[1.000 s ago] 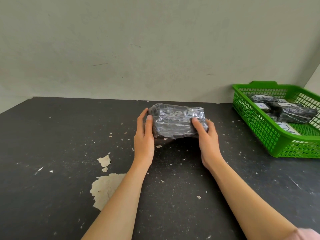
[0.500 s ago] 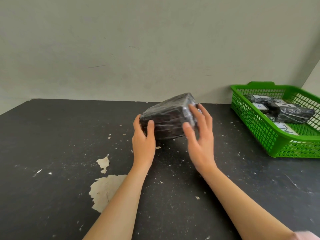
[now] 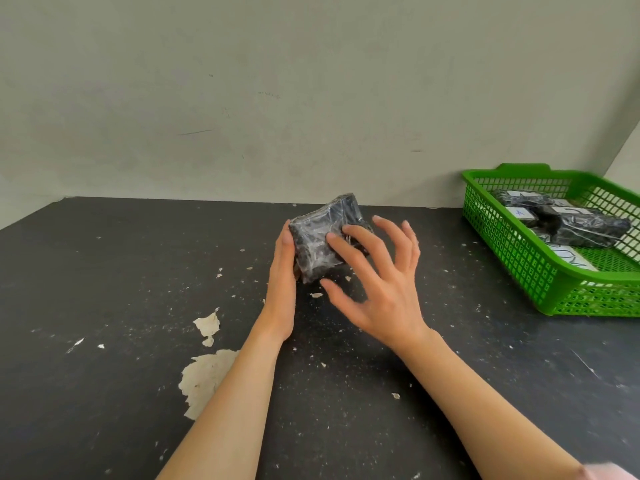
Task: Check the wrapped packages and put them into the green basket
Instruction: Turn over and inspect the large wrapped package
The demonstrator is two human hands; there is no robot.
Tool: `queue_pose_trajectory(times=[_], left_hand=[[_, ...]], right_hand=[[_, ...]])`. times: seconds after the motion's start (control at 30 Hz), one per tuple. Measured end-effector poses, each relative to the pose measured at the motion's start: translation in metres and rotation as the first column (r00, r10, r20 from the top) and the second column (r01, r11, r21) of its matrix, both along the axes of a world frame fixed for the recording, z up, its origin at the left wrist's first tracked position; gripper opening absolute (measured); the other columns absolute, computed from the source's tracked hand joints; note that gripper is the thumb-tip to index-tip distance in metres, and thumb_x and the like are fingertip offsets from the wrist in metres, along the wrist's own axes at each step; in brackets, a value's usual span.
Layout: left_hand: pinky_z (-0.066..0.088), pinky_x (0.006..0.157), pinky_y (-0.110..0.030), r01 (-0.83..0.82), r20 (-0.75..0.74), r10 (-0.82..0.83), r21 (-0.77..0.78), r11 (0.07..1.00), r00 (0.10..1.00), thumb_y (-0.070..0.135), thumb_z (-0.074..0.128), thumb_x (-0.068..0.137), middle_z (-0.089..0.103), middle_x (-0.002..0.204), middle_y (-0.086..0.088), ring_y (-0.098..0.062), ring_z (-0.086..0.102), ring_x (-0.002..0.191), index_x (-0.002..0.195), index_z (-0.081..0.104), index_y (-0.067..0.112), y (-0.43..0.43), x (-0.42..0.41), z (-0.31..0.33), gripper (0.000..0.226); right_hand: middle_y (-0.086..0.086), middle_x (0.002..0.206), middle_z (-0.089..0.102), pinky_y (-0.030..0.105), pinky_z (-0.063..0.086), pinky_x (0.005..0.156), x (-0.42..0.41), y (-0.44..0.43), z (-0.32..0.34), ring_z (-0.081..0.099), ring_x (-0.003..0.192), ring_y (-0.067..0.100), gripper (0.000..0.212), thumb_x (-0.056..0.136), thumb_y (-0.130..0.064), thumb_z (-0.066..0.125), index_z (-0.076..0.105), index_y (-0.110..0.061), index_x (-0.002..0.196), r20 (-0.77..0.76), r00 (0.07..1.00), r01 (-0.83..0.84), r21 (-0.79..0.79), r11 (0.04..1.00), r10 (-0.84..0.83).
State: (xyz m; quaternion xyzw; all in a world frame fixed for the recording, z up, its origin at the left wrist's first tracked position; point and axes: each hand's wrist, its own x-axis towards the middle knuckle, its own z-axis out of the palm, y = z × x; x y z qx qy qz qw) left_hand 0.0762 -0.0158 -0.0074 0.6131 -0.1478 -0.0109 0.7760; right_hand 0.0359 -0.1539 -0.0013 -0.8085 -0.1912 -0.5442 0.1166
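A black package (image 3: 320, 239) wrapped in clear film stands tilted on one edge at the middle of the dark table. My left hand (image 3: 282, 284) holds its left side, with the fingers hidden behind it. In front of the package my right hand (image 3: 381, 282) is spread, fingers straight, and its index fingertip touches the package's front face. The green basket (image 3: 554, 271) stands at the far right by the wall. Inside it lie several wrapped packages (image 3: 588, 228), some with white labels.
The dark table top (image 3: 104, 375) is worn, with pale patches of peeled coating (image 3: 204, 379) left of my left forearm and small flakes scattered about. A plain wall runs right behind the table and the basket.
The package was turned from lying flat to standing tilted on an edge. My right hand let go of its right side and now hovers spread in front of it. The left hand kept hold.
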Motion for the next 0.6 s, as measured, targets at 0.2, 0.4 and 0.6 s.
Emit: queue_pose_trajectory(times=[0.2, 0.4, 0.6], left_hand=[[0.036, 0.109, -0.031, -0.219, 0.173, 0.198, 0.110, 0.970, 0.965, 0.077, 0.037, 0.078, 0.048, 0.141, 0.003, -0.007, 0.045, 0.129, 0.142, 0.039, 0.024, -0.009, -0.009, 0.003, 0.082], [0.045, 0.098, -0.031, -0.492, 0.425, 0.367, 0.235, 0.838, 0.828, 0.054, 0.032, 0.091, 0.056, 0.131, 0.002, -0.006, 0.052, 0.120, 0.136, 0.046, 0.017, -0.019, -0.016, -0.001, 0.060], [0.052, 0.090, -0.035, -0.510, 0.383, 0.394, 0.272, 0.816, 0.835, 0.050, 0.044, 0.090, 0.065, 0.116, 0.006, -0.007, 0.061, 0.105, 0.132, 0.050, 0.018, -0.017, -0.015, -0.002, 0.053]], right_hand=[[0.003, 0.123, 0.047, 0.025, 0.033, 0.105, 0.005, -0.004, 0.000, 0.042, 0.116, 0.029, 0.032, 0.090, -0.019, 0.063, 0.063, -0.007, 0.120, -0.027, 0.998, -0.061, 0.030, 0.998, 0.062], [0.007, 0.134, 0.038, 0.023, 0.040, 0.102, 0.002, -0.005, 0.000, 0.046, 0.119, 0.025, 0.045, 0.089, -0.022, 0.061, 0.047, -0.005, 0.128, -0.126, 0.977, -0.146, 0.183, 0.972, 0.170], [0.002, 0.139, 0.044, 0.005, 0.037, 0.096, -0.006, 0.006, -0.002, 0.048, 0.120, 0.001, 0.058, 0.091, -0.028, 0.057, 0.034, -0.014, 0.142, -0.369, 0.852, -0.059, 0.638, 0.768, 0.371]])
